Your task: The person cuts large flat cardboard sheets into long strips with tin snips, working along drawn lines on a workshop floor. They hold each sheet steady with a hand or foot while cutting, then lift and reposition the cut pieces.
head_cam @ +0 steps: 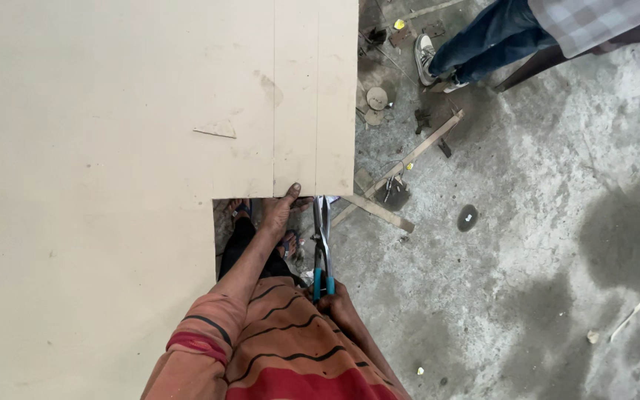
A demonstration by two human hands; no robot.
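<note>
A large beige sheet (112, 148) fills the left and top of the head view, with a rectangular notch cut out at its lower right. My left hand (279, 209) grips the sheet's cut edge from below, thumb on top. My right hand (337, 300) holds metal snips (322, 237) with blue handles. The blades point up at the sheet's edge, beside a scored line that runs up the sheet. My orange striped shirt (283, 355) shows at the bottom.
Grey concrete floor (520, 259) lies to the right, littered with wooden strips (409, 159), round discs (376, 98) and small scraps. Another person's jeans-clad leg and sneaker (425, 55) stand at the top. A dark round object (467, 217) lies on the floor.
</note>
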